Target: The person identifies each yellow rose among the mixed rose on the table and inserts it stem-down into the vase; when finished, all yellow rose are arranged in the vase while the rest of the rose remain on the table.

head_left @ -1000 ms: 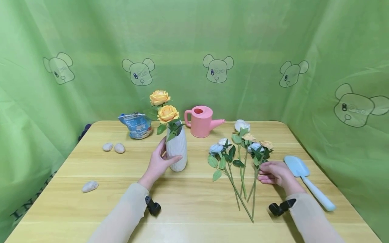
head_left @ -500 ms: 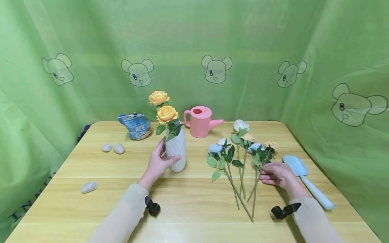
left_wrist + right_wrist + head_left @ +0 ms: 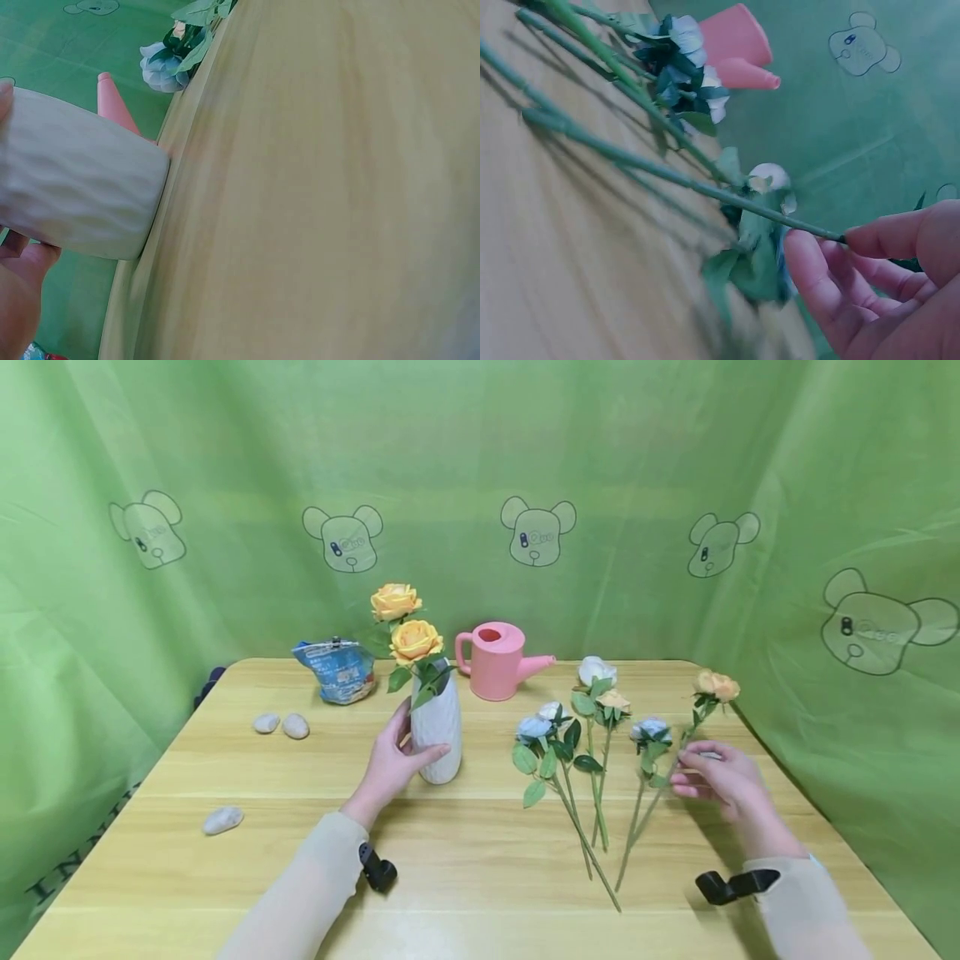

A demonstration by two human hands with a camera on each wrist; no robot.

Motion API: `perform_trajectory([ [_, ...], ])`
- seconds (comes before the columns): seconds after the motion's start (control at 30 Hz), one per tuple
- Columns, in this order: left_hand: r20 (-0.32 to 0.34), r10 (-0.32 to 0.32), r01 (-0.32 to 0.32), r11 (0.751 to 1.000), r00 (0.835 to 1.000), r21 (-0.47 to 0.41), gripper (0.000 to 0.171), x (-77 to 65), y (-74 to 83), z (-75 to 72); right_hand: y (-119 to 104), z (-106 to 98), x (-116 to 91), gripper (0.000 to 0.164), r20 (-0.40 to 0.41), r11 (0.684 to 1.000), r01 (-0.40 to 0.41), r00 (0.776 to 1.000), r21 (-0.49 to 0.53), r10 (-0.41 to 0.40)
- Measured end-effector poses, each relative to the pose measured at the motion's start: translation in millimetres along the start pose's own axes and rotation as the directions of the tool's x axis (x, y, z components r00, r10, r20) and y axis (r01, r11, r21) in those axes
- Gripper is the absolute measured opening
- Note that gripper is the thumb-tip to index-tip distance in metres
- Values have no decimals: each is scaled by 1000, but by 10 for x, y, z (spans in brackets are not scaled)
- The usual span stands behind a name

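Observation:
On the table stands a white textured vase (image 3: 438,731) with two yellow roses (image 3: 415,642) in it. My left hand (image 3: 390,764) grips the vase's side, thumb across the front; the left wrist view shows the vase (image 3: 82,180) between thumb and fingers. In my right hand (image 3: 723,781), thumb and fingertips pinch the stem of a peach rose (image 3: 716,686), its bloom raised to the upper right. Just left of it lies a blue rose (image 3: 651,732). The pinched stem (image 3: 705,187) runs from the right hand's fingertips (image 3: 806,247) in the right wrist view.
Blue and white roses (image 3: 534,727) lie left of the right hand, with a white rose (image 3: 597,671) and a small peach rose behind. A pink watering can (image 3: 497,664) and a blue bag (image 3: 341,672) stand at the back. Several stones (image 3: 222,820) lie left.
My right hand has moved right with the peach rose, drawing its bloom up and away from the blue rose. The left hand stays on the vase. The light blue shovel is now hidden behind the right arm.

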State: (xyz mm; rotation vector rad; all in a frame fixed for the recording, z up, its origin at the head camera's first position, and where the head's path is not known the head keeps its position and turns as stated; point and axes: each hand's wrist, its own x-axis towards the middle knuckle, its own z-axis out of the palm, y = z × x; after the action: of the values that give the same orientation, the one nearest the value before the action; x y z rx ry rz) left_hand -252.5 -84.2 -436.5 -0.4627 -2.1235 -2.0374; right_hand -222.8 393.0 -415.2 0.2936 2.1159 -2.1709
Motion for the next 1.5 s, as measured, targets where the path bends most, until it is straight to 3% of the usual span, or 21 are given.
perform_trajectory([
  [0.1, 1, 5, -5, 1000, 1000, -2, 87, 5, 3, -2, 34, -110, 108, 26, -41, 997, 71, 997, 33, -69],
  [0.17, 2, 6, -6, 1000, 1000, 0, 87, 7, 3, -3, -57, -71, 66, 24, -46, 992, 123, 991, 31, -122],
  [0.23, 4, 0, 0, 1000, 1000, 1, 87, 10, 8, -4, -210, 63, -49, 24, -66, 985, 169, 984, 46, -166],
  [0.33, 9, -19, 19, 1000, 1000, -14, 87, 11, 31, -8, -490, 340, -261, 27, -33, 969, 224, 975, 103, -221],
  [0.47, 26, -22, 23, 999, 999, -35, 86, -17, 163, -8, -718, 649, -366, 29, -19, 930, 295, 954, 219, -298],
  [0.6, 38, -22, 23, 999, 999, -24, 84, -64, 304, 2, -892, 916, -349, 30, -59, 903, 358, 933, 239, -354],
  [0.9, 29, -13, 14, 1000, 999, -24, 85, -58, 218, 3, -1321, 1588, -324, 25, -110, 820, 487, 872, 299, -478],
  [0.97, 37, -19, 20, 1000, 999, -24, 84, -75, 299, 2, -1417, 1717, -289, 26, -125, 808, 500, 865, 312, -487],
  [1.17, 39, -20, 20, 1000, 999, 0, 83, -71, 304, -2, -1684, 2069, -180, 29, -144, 765, 527, 846, 371, -513],
  [1.3, 41, -22, 22, 1000, 999, 0, 83, -69, 282, 4, -1794, 2295, -141, 25, -131, 752, 543, 833, 373, -537],
  [1.5, 39, -26, 26, 1000, 999, -16, 83, -76, 281, 4, -1891, 2612, -68, 19, -101, 761, 574, 813, 303, -573],
])
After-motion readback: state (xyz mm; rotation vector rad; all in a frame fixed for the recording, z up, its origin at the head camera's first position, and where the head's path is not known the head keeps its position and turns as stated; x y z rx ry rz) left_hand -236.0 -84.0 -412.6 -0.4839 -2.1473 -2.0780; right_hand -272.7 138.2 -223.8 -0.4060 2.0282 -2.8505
